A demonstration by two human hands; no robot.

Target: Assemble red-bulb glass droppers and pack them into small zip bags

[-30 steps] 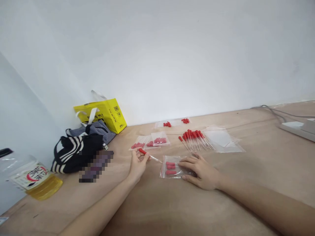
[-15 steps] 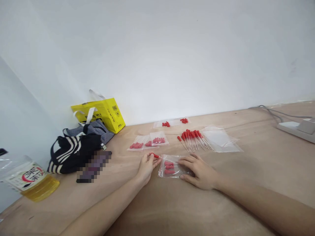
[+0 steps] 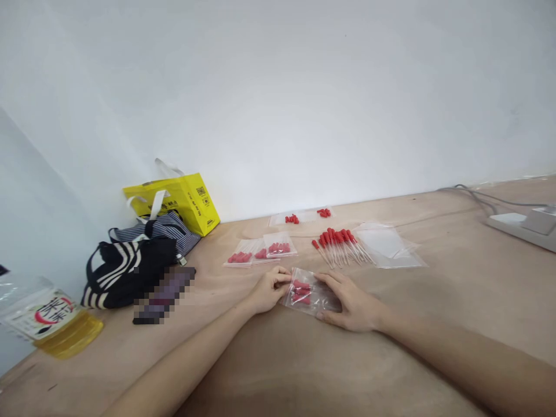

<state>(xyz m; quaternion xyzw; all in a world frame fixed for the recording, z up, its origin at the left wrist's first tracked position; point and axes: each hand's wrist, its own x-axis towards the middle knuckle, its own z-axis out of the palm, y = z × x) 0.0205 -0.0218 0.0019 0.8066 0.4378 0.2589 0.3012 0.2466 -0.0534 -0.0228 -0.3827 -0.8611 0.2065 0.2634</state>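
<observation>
A clear zip bag (image 3: pixel 319 298) with red-bulbed droppers inside lies tilted on the table between my hands. At its left end my left hand (image 3: pixel 270 289) pinches the bag's mouth between thumb and fingers. My right hand (image 3: pixel 354 301) grips the other end, thumb at the near edge and fingers at the far edge. Behind it, loose red-bulbed droppers (image 3: pixel 341 240) are fanned out on the wood. Filled bags (image 3: pixel 238 258) lie at the back left of my hands, and flat clear bags (image 3: pixel 382 246) lie right of the loose droppers.
More bagged droppers (image 3: pixel 308 218) lie near the wall. At the left are a yellow bag (image 3: pixel 191 202), a black striped bag (image 3: pixel 125 272), a blurred-out item (image 3: pixel 167 295) and a bottle of yellow liquid (image 3: pixel 65 324). A white power strip (image 3: pixel 521 229) with a grey cable sits at the right.
The red-bulbed dropper at my left fingertips no longer shows outside the bag. My left hand has moved right onto the bag's mouth, and the bag has turned slightly.
</observation>
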